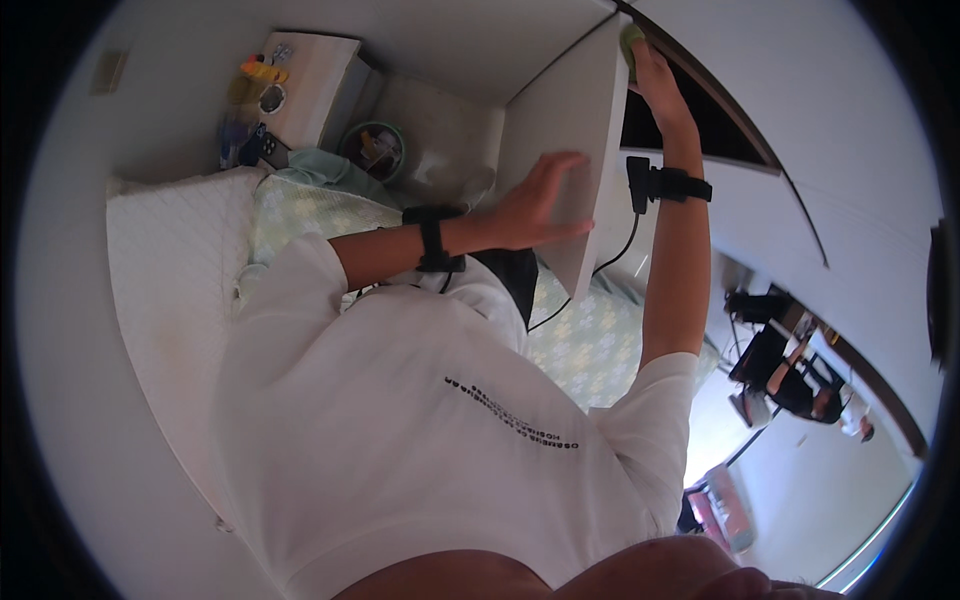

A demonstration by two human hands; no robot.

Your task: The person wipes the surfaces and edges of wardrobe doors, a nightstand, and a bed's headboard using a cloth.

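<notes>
My right hand (660,86) is raised at the top right, pressing a green sponge or cloth (632,45) to the edge of a white cabinet door (559,142). The door stands ajar beside a dark opening. My left hand (536,202) is blurred, its fingers spread in front of the lower part of the door; it holds nothing, and I cannot tell whether it touches the panel. Both wrists wear black straps with small devices, and a black cable runs from the right one.
A bed with a green floral cover (592,337) lies below. At left stand a bedside cabinet (315,82) with small items and a bin (373,152). Two other people (806,390) are in the background at right, near a wall.
</notes>
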